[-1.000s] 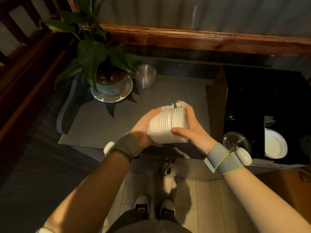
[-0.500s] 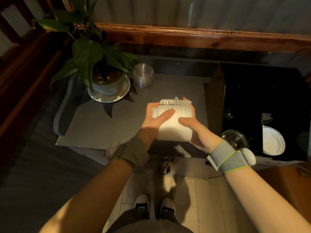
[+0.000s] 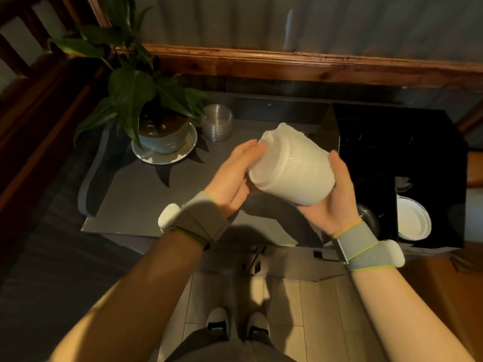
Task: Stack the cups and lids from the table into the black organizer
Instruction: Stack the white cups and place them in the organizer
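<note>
1. Above the table (image 3: 146, 194), both hands hold a white lid stack (image 3: 291, 168) in the air, tilted so that one end points up and away toward the wall.
2. Right hand (image 3: 330, 197) cups the stack from below and from the right, palm up; its fingers (image 3: 338, 163) curl up the stack's right side and grip it.
3. Left hand (image 3: 232, 176) lies flat against the stack's left side, fingers straight and close together, their tips touching the upper left edge; it presses rather than wraps.
4. Each wrist wears a grey band with a white module: left band (image 3: 201, 223), right band (image 3: 366, 249).
5. Black organizer (image 3: 397, 142) stands at the right end of the table, just beside the right hand.
6. Its near compartments hold white lids (image 3: 413, 220) on the right and a clear cup (image 3: 368, 220) to their left, partly hidden by the right wrist.
7. Clear cups (image 3: 217, 122), nested into a short stack, stand at the back of the table, just beside a potted plant (image 3: 146, 100).
8. That plant sits in a pale pot on a white saucer (image 3: 164, 152) at the table's back left.
9. Below the table edge, tiled floor and two white shoes (image 3: 236, 323) show.
</note>
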Motion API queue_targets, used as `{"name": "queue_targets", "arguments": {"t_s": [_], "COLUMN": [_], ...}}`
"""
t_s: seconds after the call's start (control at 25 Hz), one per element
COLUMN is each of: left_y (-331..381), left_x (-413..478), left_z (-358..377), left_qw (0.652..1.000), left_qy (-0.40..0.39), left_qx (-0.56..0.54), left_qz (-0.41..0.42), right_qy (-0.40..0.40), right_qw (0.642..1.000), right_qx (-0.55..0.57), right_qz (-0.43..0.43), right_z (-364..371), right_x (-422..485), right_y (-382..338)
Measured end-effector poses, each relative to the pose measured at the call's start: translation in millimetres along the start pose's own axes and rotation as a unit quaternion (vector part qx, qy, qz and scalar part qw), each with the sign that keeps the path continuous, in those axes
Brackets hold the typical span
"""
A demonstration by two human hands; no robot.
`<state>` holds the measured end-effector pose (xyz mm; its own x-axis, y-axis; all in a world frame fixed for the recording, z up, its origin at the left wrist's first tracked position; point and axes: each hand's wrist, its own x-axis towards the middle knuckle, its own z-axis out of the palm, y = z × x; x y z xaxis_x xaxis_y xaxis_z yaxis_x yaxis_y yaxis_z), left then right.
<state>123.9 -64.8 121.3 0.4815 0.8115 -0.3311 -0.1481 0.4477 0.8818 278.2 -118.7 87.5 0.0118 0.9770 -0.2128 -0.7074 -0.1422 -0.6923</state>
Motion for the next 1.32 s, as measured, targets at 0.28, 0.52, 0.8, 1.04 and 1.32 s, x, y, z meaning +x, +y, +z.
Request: {"name": "queue_targets", "arguments": {"t_s": [0.28,0.52,0.8,1.04,1.32], "left_y": [-9,-26,-53,-69,-73], "left_x": [6,20,38,58,77], "left_z": [30,95,174,205,227], "left_qw": [0.99,0.997,0.974,0.971,0.956], "left_qy": [-0.096,-0.04,-0.086,-0.13,-0.159], "left_qx": [-0.063,0.064,0.204,0.198,0.245], "left_qz": [-0.078,0.004,0.043,-0.023,-0.009], "right_qy": [0.172,0.248,0.199,0.202,0.385], "right_qw": [0.954,0.924,0.944,0.968,0.816], "right_qx": [-0.238,-0.261,-0.228,-0.124,-0.373], "right_qz": [-0.062,-0.129,-0.135,-0.083,-0.216], "right_z": [-6,-38,-92,-135,-137], "right_x": [-37,-69,-111,-121,-104], "right_y": [-20,-42,-76,-93,-106]}}
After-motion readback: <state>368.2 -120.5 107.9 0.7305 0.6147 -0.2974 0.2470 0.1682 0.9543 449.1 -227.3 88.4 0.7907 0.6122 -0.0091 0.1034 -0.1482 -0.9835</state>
